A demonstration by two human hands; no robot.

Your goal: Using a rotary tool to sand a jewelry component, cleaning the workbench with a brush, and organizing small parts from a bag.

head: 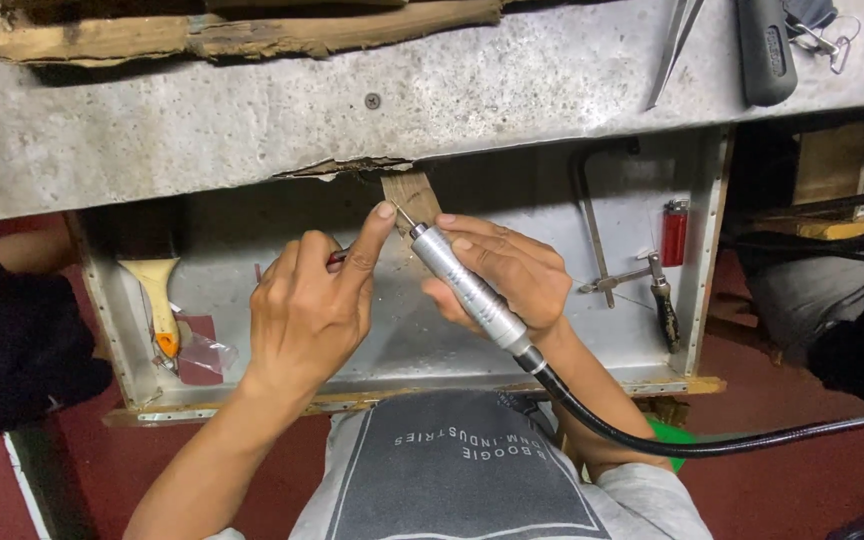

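Handpiece [469, 290] lies gripped in right hand [507, 275], tip beside left hand [312, 305] pinching something small, unclear.

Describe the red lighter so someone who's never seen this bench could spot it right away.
Find the shallow metal tray under the grey bench top. Go to its far right wall, beyond the right hand. The lighter stands there upright, right of the small saw frame; it is the only red, translucent thing among grey metal tools.

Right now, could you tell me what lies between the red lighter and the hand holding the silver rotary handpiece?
In the head view, a jeweller's saw frame lies in the tray between the red lighter and the right hand.
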